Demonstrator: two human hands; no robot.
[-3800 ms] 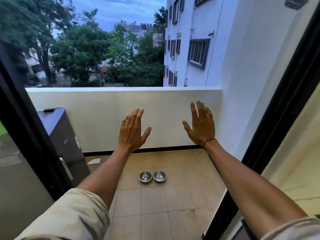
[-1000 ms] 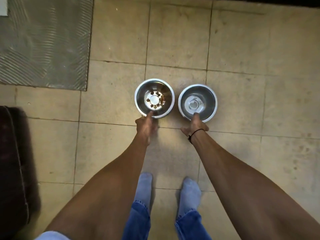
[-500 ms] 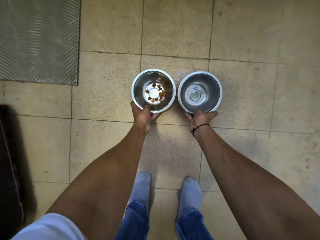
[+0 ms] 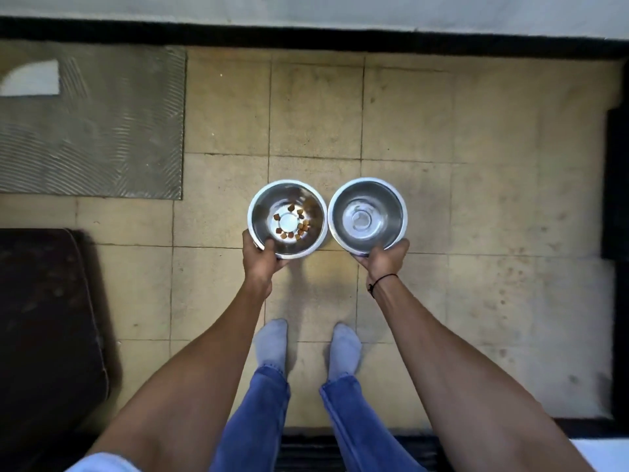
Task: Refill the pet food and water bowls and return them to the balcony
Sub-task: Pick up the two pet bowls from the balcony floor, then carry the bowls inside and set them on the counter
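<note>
I see two steel bowls side by side | left bowl (image 4: 287,219): few kibbles | right bowl (image 4: 367,218): bare inside

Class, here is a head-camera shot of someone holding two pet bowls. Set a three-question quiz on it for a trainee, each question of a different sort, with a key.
1. True or false: the left hand grips the bowl with kibble.
2. What does the right-hand bowl hold? A) kibble B) no kibble C) a spoon
3. Fill in: the grey mat lies on the person's ____ side.

Key: 1 true; 2 B; 3 left. The right hand grips its bowl at the near rim.
</note>
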